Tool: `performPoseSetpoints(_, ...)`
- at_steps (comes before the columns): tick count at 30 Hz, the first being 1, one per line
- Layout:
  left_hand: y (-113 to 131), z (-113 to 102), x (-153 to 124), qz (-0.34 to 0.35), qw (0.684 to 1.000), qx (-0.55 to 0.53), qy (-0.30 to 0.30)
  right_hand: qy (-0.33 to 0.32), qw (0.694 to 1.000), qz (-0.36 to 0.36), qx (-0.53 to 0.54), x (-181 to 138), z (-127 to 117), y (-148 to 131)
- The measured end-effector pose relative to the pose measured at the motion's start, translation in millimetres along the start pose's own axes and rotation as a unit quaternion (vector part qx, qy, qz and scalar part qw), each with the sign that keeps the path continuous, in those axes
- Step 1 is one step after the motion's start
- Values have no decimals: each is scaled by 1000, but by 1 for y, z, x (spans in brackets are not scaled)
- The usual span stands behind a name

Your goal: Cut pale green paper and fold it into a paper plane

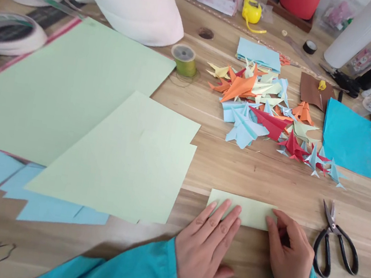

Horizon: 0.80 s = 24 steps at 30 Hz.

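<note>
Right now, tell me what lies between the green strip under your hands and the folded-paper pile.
Only bare wooden table; the head view shows nothing between the strip and the pile.

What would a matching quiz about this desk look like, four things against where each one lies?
Things:
1 scissors
2 thread spool
3 pale green strip
4 teal sheet

Places:
a touched by left hand and right hand
b to the right of the right hand
c beside the big green sheet, at its far corner
d right of the folded paper pile

Pairs: 1-b, 2-c, 3-a, 4-d
</note>
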<state>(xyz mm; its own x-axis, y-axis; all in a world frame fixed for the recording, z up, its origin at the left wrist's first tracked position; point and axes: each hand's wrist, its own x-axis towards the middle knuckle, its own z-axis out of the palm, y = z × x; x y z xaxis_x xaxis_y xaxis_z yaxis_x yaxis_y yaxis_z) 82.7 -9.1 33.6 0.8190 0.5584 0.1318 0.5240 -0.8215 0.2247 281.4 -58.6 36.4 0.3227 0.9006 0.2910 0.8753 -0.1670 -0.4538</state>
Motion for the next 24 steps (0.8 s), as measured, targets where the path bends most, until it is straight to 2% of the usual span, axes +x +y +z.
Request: performPoseSetpoints(24,2,1,1,-16,999,-9,-26,17,1000,0,-8,0,2,1)
